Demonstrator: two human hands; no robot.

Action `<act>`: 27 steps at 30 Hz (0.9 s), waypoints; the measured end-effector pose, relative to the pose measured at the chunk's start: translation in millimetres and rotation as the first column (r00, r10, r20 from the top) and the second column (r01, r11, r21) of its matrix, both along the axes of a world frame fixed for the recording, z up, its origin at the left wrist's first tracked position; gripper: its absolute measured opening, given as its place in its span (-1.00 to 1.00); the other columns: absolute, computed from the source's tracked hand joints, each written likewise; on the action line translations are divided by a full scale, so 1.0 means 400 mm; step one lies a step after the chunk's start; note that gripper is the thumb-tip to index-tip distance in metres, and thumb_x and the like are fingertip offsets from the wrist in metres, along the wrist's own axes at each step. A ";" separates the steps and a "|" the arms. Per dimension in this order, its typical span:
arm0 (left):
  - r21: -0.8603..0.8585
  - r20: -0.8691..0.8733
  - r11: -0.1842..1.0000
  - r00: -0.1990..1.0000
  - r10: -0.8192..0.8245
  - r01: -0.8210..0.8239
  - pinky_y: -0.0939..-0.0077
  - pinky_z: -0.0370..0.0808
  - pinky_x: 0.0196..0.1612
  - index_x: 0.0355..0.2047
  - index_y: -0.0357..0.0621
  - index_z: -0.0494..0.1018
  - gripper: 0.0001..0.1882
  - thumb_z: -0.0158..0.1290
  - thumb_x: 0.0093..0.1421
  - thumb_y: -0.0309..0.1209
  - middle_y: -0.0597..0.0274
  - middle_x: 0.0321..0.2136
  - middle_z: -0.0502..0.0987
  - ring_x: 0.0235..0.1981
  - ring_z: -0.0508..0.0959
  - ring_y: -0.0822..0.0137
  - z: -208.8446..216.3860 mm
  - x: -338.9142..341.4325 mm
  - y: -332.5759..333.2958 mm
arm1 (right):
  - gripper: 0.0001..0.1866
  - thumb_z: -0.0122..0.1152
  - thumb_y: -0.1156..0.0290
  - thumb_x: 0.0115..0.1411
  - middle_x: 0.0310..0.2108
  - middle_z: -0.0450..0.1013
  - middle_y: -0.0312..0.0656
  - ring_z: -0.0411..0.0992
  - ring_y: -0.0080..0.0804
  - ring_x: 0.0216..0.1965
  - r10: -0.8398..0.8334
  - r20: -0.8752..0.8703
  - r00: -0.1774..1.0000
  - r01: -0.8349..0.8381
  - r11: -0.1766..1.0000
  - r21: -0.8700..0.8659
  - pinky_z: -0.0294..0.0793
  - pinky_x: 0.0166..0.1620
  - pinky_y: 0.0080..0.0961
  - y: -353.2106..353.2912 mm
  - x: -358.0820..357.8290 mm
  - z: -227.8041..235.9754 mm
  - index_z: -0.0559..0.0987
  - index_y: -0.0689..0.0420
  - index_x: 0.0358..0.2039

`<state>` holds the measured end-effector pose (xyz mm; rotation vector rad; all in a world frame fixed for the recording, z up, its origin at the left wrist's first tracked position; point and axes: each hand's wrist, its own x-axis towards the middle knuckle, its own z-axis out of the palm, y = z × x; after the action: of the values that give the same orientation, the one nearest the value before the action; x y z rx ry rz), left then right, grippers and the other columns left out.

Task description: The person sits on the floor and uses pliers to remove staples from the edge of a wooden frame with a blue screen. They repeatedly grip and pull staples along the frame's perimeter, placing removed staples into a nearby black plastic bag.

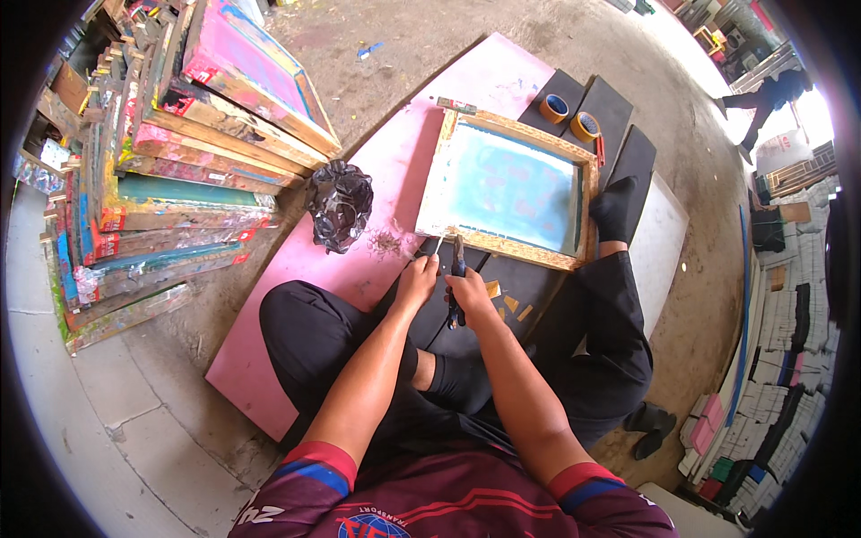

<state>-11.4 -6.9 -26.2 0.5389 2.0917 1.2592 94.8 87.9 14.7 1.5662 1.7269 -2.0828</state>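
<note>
A wooden screen-printing frame [437, 184] with pale blue mesh [511, 188] lies flat in front of my crossed legs. My right hand [470, 291] is wrapped round a dark-handled tool that looks like pliers [458, 255]. The tool's tip is at the frame's near rail, close to the near left corner. Beside it, my left hand [418, 282] is closed in a pinch just below that rail. Something thin and whitish shows at its fingertips, too small to name. My right foot [615, 208] is against the frame's right side.
A crumpled black plastic bag [339, 206] sits left of the frame on a pink board [296, 296]. Stacked printing frames [197, 166] stand at left. Two tape rolls [554, 108] lie beyond the frame, near a red tool [601, 151]. Tan scraps [511, 304] lie near my right forearm.
</note>
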 end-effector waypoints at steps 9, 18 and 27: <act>-0.003 0.001 1.000 1.000 0.013 -0.013 0.15 0.42 -0.33 -0.37 -0.32 0.50 -0.47 -0.11 0.44 -0.04 -0.06 -0.54 0.52 -0.45 0.55 0.15 -0.006 0.000 0.009 | -0.80 0.22 0.40 0.25 -0.45 0.41 -0.19 0.41 -0.37 -0.53 -0.019 0.141 0.990 0.003 0.993 0.117 0.45 -0.45 -0.37 -0.012 -0.039 -0.016 0.49 0.26 -0.21; 0.012 0.002 1.000 1.000 0.026 -0.026 -0.08 0.45 -0.22 -0.34 -0.33 0.50 -0.48 -0.11 0.43 -0.04 -0.31 -0.35 0.57 -0.25 0.57 -0.33 -0.030 -0.008 0.018 | -0.76 0.24 0.29 0.32 -0.52 0.42 -0.22 0.44 -0.39 -0.54 -0.118 0.174 0.978 0.098 0.988 0.118 0.43 -0.52 -0.38 -0.043 -0.068 0.015 0.51 0.23 -0.25; 0.078 -0.006 0.992 0.995 0.101 -0.100 0.23 0.43 -0.44 -0.35 -0.32 0.52 -0.50 -0.04 0.46 -0.06 0.04 -0.59 0.52 -0.56 0.53 0.19 -0.018 -0.007 0.016 | -0.77 0.21 0.26 0.37 -0.51 0.49 -0.19 0.49 -0.39 -0.56 -0.159 0.015 0.987 0.160 0.981 -0.112 0.48 -0.54 -0.36 -0.030 -0.028 0.015 0.55 0.19 -0.20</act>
<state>-14.1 -0.5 -33.3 0.4800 2.1074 1.4028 83.5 75.8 20.6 1.7277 1.4975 -2.1997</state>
